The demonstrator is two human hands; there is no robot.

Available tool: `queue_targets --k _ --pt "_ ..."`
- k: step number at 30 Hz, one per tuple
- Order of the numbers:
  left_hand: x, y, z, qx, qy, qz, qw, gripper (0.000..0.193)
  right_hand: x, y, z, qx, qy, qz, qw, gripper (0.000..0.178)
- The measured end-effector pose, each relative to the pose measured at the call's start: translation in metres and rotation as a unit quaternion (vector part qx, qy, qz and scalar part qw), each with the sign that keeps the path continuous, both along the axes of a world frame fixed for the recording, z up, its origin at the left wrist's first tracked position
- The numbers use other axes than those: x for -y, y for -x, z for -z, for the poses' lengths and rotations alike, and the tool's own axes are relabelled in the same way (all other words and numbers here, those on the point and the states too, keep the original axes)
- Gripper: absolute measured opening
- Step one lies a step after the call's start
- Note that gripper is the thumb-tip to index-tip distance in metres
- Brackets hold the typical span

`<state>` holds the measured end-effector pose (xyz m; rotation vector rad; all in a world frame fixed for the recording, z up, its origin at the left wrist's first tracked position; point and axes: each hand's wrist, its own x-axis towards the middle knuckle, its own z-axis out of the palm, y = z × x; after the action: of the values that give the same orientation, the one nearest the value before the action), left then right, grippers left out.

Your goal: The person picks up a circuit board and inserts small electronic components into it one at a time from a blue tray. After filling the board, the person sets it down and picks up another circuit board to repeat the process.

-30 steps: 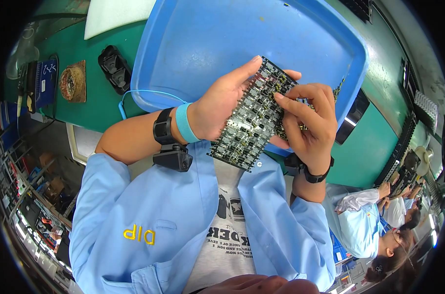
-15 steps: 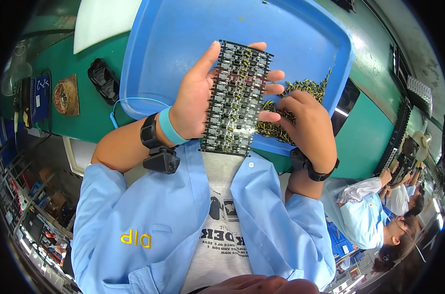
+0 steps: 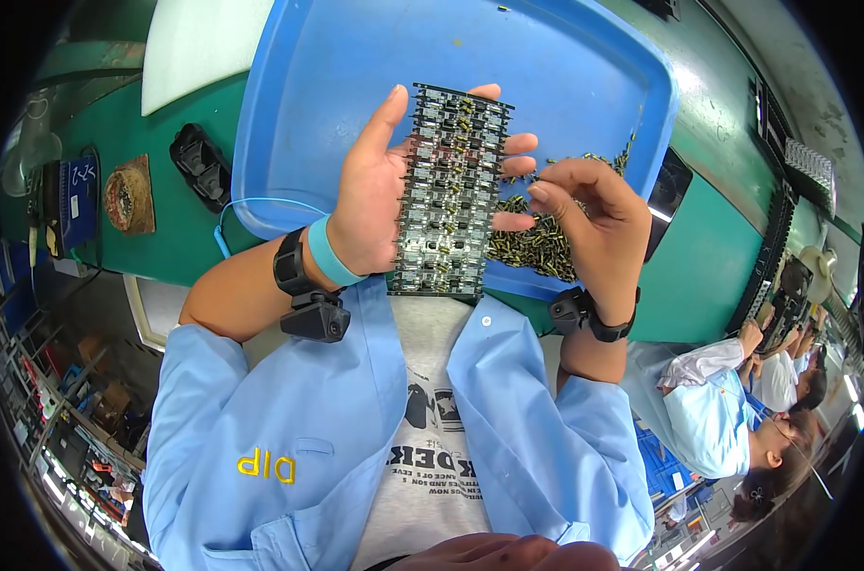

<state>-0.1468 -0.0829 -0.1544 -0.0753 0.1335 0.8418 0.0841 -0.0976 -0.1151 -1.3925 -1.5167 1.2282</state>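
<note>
A long panel of joined circuit boards lies across my left hand, its face turned up. Small black-and-gold cylindrical parts stand in a line down its middle. The left thumb sticks up beside the panel, and the fingertips show past its right edge. My right hand is just right of the panel, over the loose cylindrical parts heaped in a blue tray. Its thumb and forefinger are pinched together; whatever lies between them is too small to make out.
On the green bench left of the tray lie a black plastic holder and a round brown container. A pale blue cord runs from my left wristband. Another person works at the right.
My right hand has lifted from the heap of parts, and its thumb and forefinger now pinch near the panel. The left hand and the panel have shifted slightly left.
</note>
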Motion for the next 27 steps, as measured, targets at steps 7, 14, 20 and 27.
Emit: queue_targets --k 7,14,20,27 --pt "-0.001 0.003 -0.002 -0.050 0.005 0.000 0.999 0.071 -0.005 0.010 0.000 -0.070 0.008 -0.002 0.997 0.016" --pt "0.002 0.006 -0.002 -0.032 0.021 0.011 0.999 0.070 -0.002 0.012 0.004 -0.131 0.051 0.023 0.990 0.016" --pt "0.005 0.007 -0.003 -0.037 0.022 0.020 0.999 0.069 -0.002 0.015 0.007 -0.104 0.003 0.012 0.994 0.016" --pt "0.009 0.010 -0.004 -0.046 0.000 0.033 0.998 0.070 0.002 0.018 0.011 -0.126 0.036 0.011 0.991 0.016"
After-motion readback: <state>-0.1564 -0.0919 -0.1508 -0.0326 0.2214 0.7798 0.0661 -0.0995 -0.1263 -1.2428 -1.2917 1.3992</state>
